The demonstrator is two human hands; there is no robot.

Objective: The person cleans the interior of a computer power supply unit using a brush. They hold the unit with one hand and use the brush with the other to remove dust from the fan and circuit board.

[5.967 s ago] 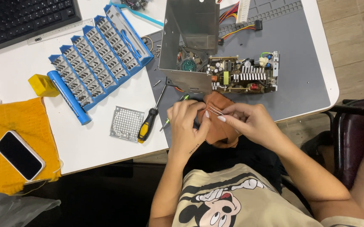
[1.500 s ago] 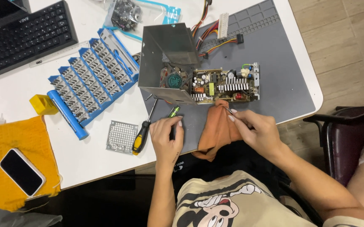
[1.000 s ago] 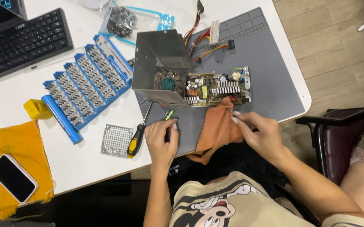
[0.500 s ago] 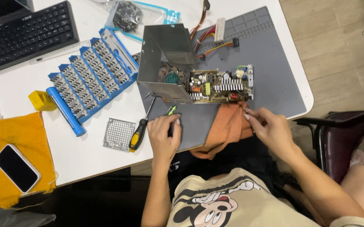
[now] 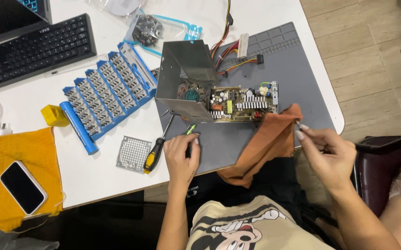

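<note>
Head view: my left hand (image 5: 182, 155) clenches a green-tipped tool (image 5: 190, 129) on the mat (image 5: 293, 65); my right hand (image 5: 327, 153) pinches the orange cloth (image 5: 265, 143), lifting it off the circuit board (image 5: 242, 102).

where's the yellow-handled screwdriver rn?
In the head view, the yellow-handled screwdriver lies on the white table at the grey mat's left edge, between the metal grille and the left hand, tip toward the metal case.
</note>
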